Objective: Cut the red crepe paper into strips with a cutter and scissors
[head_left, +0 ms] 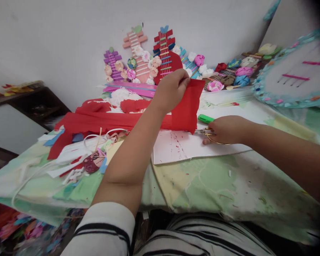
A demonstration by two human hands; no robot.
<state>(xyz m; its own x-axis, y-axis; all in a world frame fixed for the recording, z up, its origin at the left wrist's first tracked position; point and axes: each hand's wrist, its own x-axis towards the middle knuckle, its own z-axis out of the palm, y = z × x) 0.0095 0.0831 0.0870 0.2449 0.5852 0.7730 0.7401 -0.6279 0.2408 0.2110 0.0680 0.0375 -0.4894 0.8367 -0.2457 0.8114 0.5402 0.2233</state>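
Note:
Pinched at its top edge, a piece of red crepe paper (188,106) hangs upright from my left hand (173,89). A long red strip runs from it to the left across the table. My right hand (226,129) is closed around the handles of gold-handled scissors (208,132), whose blades point left at the paper's lower right corner. The blades are partly hidden by the paper. A green box cutter (206,118) lies just behind my right hand. Beneath both hands is a white board (173,153) with red specks on it.
Paper scraps, white strips and a dark red round piece (92,163) lie on the left of the cloth-covered table (213,185). Several flower-decorated craft instruments, one a red one (173,62), lean against the wall. A blue-edged round panel (293,71) stands at right.

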